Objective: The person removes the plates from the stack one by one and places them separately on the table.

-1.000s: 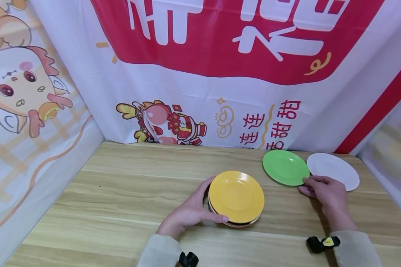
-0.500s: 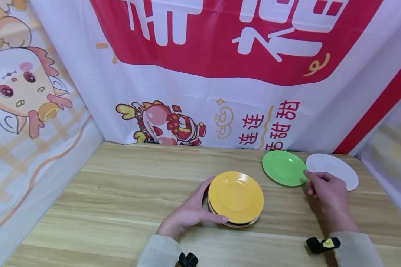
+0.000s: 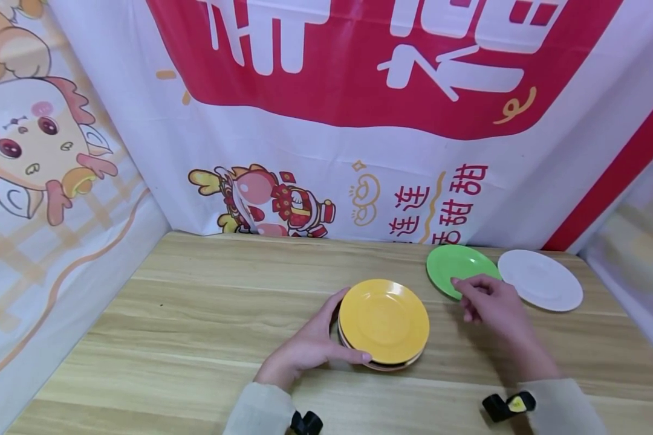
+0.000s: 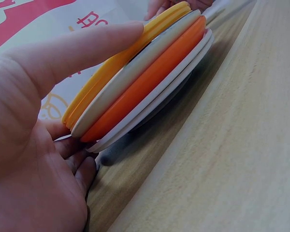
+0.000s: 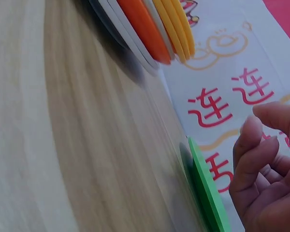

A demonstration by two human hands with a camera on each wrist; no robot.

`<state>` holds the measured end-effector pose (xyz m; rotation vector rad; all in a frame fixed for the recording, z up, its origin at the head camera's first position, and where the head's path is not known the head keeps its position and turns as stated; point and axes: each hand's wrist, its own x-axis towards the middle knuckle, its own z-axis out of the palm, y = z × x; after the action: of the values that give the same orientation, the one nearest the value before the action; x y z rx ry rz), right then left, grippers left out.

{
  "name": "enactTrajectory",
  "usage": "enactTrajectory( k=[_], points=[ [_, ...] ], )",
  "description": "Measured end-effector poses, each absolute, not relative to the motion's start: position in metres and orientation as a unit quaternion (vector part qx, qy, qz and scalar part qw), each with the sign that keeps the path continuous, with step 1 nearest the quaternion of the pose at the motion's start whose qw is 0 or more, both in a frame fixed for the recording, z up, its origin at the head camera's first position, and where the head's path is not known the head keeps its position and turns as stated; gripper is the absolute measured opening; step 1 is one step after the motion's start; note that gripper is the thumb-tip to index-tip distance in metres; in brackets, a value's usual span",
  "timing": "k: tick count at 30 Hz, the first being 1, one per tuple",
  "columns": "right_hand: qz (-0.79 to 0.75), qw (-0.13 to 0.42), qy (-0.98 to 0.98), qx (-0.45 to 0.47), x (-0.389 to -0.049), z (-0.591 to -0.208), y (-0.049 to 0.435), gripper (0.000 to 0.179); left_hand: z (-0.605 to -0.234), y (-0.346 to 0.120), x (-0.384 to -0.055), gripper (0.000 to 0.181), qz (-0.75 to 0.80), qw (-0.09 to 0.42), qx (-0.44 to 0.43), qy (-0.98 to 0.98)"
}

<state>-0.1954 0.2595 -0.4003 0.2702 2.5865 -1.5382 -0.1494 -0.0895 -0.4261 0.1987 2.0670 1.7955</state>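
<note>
While the left hand (image 3: 315, 344) grips the stack of plates (image 3: 383, 323) over the wood-grain surface (image 3: 196, 338), the right hand (image 3: 492, 305) hovers at about 3 o'clock of it, holding nothing. Clock directions per head view, from stack centre unless noted. Left fingers: clamped on the stack, thumb tip on the rim at 7 o'clock, fingertips round the edge toward 10. Right fingers: curled in, thumb tip close to index tip, nothing between them. They overlap the green plate (image 3: 457, 263) in head view, but right wrist view shows them clear of it. Stack top down: yellow plate (image 5: 176, 29), cream plate (image 4: 133, 72), orange plate (image 5: 145, 30), whitish rims, then something darker at the base; exact count unclear. Can't tell if the base sits flat. Green plate lies at 2 o'clock. White plate (image 3: 541, 281) is at 3 o'clock of the green one, just beside it, contact can't be told. Red-and-white banner (image 3: 370, 109) at 12 o'clock, cartoon-print cloth (image 3: 32, 139) at 10, both past the surface edge
</note>
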Motion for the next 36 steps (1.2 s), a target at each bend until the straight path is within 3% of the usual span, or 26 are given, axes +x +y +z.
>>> enactTrajectory(
  k=[13, 20, 36],
  points=[
    [-0.516, 0.089, 0.852, 0.031, -0.183, -0.399, 0.223, 0.049, -0.426, -0.089, -0.149, 0.121, 0.642, 0.193, 0.073, 0.738],
    [-0.501, 0.107, 0.859, 0.016, -0.181, -0.405, 0.212, 0.057, -0.427, -0.090, -0.150, 0.118, 0.643, 0.197, 0.076, 0.736],
    [-0.492, 0.123, 0.862, 0.021, -0.179, -0.406, 0.209, 0.055, -0.426, -0.089, -0.150, 0.118, 0.652, 0.201, 0.081, 0.727]
  ],
)
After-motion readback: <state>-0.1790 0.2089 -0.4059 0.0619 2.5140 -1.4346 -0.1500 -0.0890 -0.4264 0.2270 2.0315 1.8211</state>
